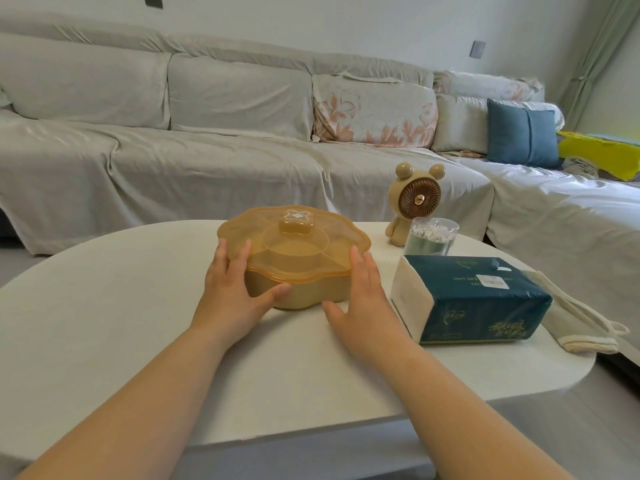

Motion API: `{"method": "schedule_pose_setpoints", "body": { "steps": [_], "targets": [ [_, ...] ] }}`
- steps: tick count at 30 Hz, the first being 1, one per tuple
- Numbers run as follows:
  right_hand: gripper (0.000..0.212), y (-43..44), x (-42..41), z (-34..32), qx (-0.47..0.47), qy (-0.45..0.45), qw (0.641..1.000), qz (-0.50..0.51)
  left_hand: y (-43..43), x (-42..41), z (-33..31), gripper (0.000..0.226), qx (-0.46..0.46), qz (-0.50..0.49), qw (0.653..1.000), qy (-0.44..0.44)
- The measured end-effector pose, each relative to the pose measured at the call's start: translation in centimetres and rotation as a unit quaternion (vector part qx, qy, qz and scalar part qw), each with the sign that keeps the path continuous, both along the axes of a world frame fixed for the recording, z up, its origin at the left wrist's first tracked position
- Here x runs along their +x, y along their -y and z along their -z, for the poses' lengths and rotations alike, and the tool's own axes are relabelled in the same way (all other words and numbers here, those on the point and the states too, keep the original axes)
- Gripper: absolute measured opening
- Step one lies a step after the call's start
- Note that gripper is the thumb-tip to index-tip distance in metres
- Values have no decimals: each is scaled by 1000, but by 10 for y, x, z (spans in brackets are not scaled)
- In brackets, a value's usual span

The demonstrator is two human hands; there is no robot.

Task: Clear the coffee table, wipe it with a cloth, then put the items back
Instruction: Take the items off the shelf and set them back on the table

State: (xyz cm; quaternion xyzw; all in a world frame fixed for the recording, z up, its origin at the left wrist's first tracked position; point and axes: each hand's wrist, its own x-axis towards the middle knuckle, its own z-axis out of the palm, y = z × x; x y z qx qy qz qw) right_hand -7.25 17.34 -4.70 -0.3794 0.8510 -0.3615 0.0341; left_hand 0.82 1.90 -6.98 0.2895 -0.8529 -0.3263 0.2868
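Both hands on the snack box [294, 258], mid-counter [104, 323]. My left hand [235, 292] is spread open against its left side, thumb on the base. My right hand [363, 296] is flat and open at the right edge, contact probably light. Tissue pack [474, 299], swab jar [431, 237], bear fan [414, 199], cloth [581, 327] sit right.
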Motion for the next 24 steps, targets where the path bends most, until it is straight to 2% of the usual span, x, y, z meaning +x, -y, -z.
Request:
{"method": "schedule_pose_setpoints", "body": {
  "steps": [3, 5, 6, 7, 9, 10, 12, 24],
  "targets": [
    [62, -28, 22, -10, -74, -152, 985, -21, -2, 1, 0, 89, -23, 2, 1000, -10],
    [50, -52, 23, -12, -106, -314, 942, 48, -6, 3, -1, 84, -79, 7, 997, -17],
    [50, -64, 20, -12, -99, -358, 924, 95, -8, 4, -2, 80, -120, 20, 992, -19],
    [52, -76, 15, -11, -78, -357, 921, 136, -11, 5, -2, 75, -161, 40, 986, -14],
    [64, -97, -2, -9, -21, -261, 946, 192, -16, 6, -2, 70, -228, 72, 971, 26],
    [71, -106, -10, -7, 18, -209, 956, 204, -18, 6, -1, 69, -248, 76, 965, 49],
    [79, -116, -25, -3, 72, -166, 962, 204, -19, 6, 0, 62, -257, 74, 960, 76],
    [78, -105, -58, 2, 15, -149, 968, 200, -21, 9, 0, 57, -247, 79, 963, 69]
  ]
}}
